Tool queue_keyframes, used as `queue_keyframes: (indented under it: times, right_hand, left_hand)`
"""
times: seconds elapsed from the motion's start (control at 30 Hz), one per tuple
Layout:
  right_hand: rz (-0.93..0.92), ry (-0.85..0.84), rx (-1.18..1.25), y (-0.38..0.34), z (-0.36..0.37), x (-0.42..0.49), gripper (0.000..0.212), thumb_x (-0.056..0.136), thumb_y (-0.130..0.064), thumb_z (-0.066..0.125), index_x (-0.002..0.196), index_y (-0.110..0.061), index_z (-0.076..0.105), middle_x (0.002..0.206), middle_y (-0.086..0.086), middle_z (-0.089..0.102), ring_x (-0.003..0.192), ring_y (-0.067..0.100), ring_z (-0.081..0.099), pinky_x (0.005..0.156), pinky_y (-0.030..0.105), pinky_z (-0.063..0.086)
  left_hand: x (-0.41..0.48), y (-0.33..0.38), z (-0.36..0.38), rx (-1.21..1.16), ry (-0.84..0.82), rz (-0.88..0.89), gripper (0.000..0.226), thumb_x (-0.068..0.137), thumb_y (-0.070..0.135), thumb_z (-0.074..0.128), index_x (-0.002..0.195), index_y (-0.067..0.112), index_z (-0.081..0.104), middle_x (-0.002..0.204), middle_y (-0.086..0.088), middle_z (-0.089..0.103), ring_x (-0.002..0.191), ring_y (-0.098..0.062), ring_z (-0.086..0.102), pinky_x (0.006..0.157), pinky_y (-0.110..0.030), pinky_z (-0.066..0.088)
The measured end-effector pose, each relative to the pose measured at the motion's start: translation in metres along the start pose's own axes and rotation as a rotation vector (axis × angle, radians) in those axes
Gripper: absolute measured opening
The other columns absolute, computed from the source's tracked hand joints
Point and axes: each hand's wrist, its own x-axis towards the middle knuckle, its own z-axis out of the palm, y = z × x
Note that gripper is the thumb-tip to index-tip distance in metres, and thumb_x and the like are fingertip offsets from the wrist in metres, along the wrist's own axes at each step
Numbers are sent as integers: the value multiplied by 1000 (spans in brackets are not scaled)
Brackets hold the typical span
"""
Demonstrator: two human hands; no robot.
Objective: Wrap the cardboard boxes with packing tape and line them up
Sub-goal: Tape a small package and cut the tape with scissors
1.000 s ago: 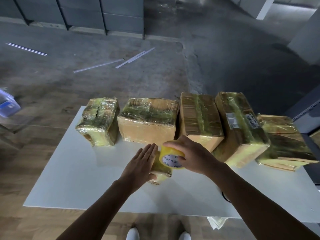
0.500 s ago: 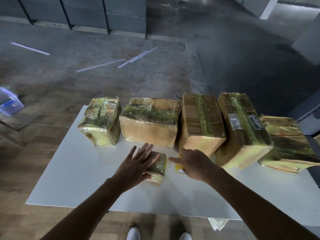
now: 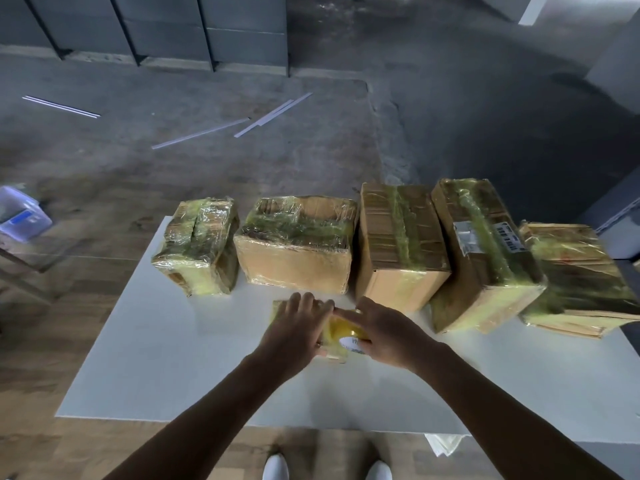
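Several tape-wrapped cardboard boxes stand in a row along the far edge of the white table [image 3: 145,358]: a small one [image 3: 197,247] at the left, a wide one [image 3: 298,244], a tall one [image 3: 398,244], a labelled one [image 3: 485,251] and a flat one [image 3: 581,278] at the right. In front of the row lies a small wrapped box [image 3: 334,351], mostly hidden. My left hand [image 3: 294,334] rests flat on top of it, fingers spread. My right hand [image 3: 384,334] grips a yellow tape roll [image 3: 343,332] against the small box's right side.
The table's near edge runs just above my white shoes [image 3: 275,469]. A clear plastic container [image 3: 20,213] sits on the floor at the left. Thin white strips [image 3: 270,114] lie on the concrete floor beyond the table. Dark cabinets stand at the right.
My right hand dipped low beside the small box with the roll nearly hidden, then came back up so the yellow roll shows again. My left hand stayed on the box.
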Motion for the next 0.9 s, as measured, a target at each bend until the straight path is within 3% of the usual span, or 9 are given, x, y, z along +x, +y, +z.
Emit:
queue_keyframes:
  times: [0.1,0.17,0.3,0.43,0.5,0.57,0.67,0.8,0.9]
  right_hand:
    - [-4,90,161,3,-13,-2,58,85,-23,66,138,-35,46,111,-1,50,92,13,52,63,10,32]
    - [-3,115,211,6,-18,1,58,82,-20,66,135,-35,49,113,-3,49,92,11,51,65,15,41]
    - [21,84,289,7,-9,6,67,84,-13,61,139,-41,37,122,-4,44,103,14,52,71,21,47]
    - [59,90,398,-3,4,17,69,87,-15,59,135,-53,27,116,-6,43,102,19,53,73,28,50]
    - [45,58,309,-6,0,25,63,86,-27,58,134,-54,27,112,-4,46,94,24,52,73,30,41]
    - [-24,60,107,-2,-9,28,57,82,-36,62,133,-48,39,107,2,53,84,27,53,71,30,34]
    - [-71,14,-113,11,-13,21,59,77,-31,76,131,-38,53,105,7,59,80,26,57,72,30,30]
    - [-39,-69,-115,13,-7,23,65,87,-29,65,140,-48,33,113,3,51,90,21,55,71,28,34]
    - [13,-97,-10,4,-1,31,69,89,-24,61,140,-52,26,114,1,46,87,17,54,62,19,34]
  left_hand:
    - [-8,-15,2,-241,104,98,75,77,39,76,139,18,39,125,-13,45,118,-27,40,90,-39,48]
    - [-11,-24,9,-328,104,77,78,79,43,73,142,17,36,129,-13,41,121,-27,38,90,-37,50]
    - [-22,-45,29,-465,45,-37,85,83,47,65,150,19,21,142,-13,30,125,-28,39,94,-32,48]
    - [-27,-67,40,-507,2,-75,88,81,57,57,152,22,16,146,-10,27,122,-26,46,91,-28,51]
    - [-26,-75,41,-528,-25,-90,89,82,58,58,152,24,16,146,-5,26,120,-22,47,90,-22,49]
    - [-27,-81,44,-553,-28,-113,89,83,49,66,152,24,15,146,0,26,119,-19,49,89,-16,43]
    - [-32,-88,50,-578,-21,-138,89,84,42,69,152,22,15,147,0,26,117,-19,51,89,-14,43]
    - [-35,-92,50,-564,-27,-149,88,84,37,70,152,19,17,150,-2,28,122,-23,50,96,-29,48]
    - [-34,-98,44,-294,-12,-119,90,84,42,68,152,10,18,156,-13,25,143,-34,24,114,-42,28]
